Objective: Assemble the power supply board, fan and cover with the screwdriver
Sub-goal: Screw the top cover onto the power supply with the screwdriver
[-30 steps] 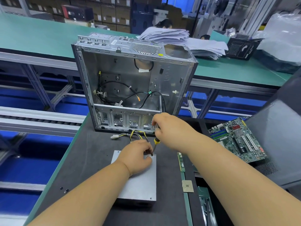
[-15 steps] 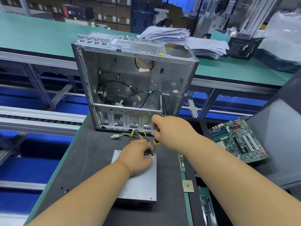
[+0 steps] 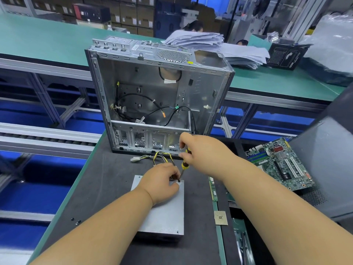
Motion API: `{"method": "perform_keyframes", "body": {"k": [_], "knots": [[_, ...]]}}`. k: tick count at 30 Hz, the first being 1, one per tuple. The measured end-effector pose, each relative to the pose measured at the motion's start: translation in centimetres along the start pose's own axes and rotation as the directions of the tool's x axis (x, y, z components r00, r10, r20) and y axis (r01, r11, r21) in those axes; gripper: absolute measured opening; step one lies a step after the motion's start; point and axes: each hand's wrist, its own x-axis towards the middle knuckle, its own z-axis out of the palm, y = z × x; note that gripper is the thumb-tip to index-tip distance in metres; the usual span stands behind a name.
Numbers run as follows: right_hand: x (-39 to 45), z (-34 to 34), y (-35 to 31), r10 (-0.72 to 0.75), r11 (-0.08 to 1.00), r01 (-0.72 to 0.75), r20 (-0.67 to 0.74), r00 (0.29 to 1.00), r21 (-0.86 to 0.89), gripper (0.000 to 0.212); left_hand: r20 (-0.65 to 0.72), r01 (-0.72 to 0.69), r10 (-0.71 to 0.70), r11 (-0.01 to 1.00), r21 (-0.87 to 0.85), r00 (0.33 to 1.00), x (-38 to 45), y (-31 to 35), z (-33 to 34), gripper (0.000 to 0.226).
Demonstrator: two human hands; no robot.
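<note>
The power supply unit (image 3: 162, 209), a closed grey metal box, lies flat on the dark work mat (image 3: 95, 188), just in front of the open computer chassis (image 3: 156, 96). Its yellow and black cable bundle (image 3: 162, 156) trails from its far edge toward the chassis.

The right hand (image 3: 200, 150) has its fingers curled round the yellow and black handle of the screwdriver (image 3: 183, 165), which stands nearly upright with its tip at the far right corner of the unit's top face. The left hand (image 3: 162, 180) rests on that same corner, thumb and fingertips pinched close around the lower shaft. Whether they hold a screw cannot be told; the spot is too small and partly hidden.

Judgement: a corner screw of the cover is being driven. Good practice here calls for the shaft square to the cover, firm downward pressure before turning, and the left fingers steadying only until the thread bites. The cables lie close behind the corner and should stay out from under the tip.

A motherboard (image 3: 280, 163) lies well to the right of the unit.
</note>
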Motion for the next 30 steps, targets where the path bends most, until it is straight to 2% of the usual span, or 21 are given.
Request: {"method": "perform_keyframes", "body": {"k": [4,7,12,14,18,21,24,30], "knots": [[-0.1,0.7,0.2,0.045,0.994,-0.048,-0.031,0.999,-0.102,0.031,-0.006,0.001,-0.001,1.0,0.0,1.0,0.0,0.0,0.0,0.02],[-0.2,0.9,0.0,0.039,0.999,-0.039,-0.036,0.999,-0.005,0.02,-0.005,-0.012,0.012,1.0,-0.002,1.0,0.0,-0.1,0.1,0.02],[-0.2,0.1,-0.1,-0.024,0.999,0.025,-0.024,0.999,0.049,0.018,-0.002,-0.012,0.012,1.0,0.008,1.0,0.2,-0.1,0.1,0.018],[-0.1,0.1,0.0,-0.033,0.999,0.033,-0.046,0.998,-0.007,0.019,0.001,-0.01,0.01,1.0,0.009,1.0,0.1,-0.1,0.0,0.018],[0.1,1.0,0.0,0.026,0.989,-0.036,-0.071,0.997,-0.142,0.034,0.006,0.0,0.0,1.0,0.0,1.0,0.1,0.0,0.0,0.018],[-0.1,1.4,-0.2,0.047,0.998,-0.05,-0.089,0.995,-0.031,0.024,0.006,-0.004,0.005,1.0,-0.022,1.0,0.1,0.1,0.0,0.021],[-0.1,0.9,-0.2,0.011,1.0,-0.009,-0.044,0.999,0.028,0.025,0.001,-0.003,0.003,1.0,-0.016,1.0,0.1,0.0,0.0,0.023],[0.0,0.8,0.2,-0.011,0.995,0.001,-0.089,0.996,-0.103,0.023,0.0,0.006,-0.006,1.0,-0.002,1.0,0.1,-0.1,0.1,0.023]]}}
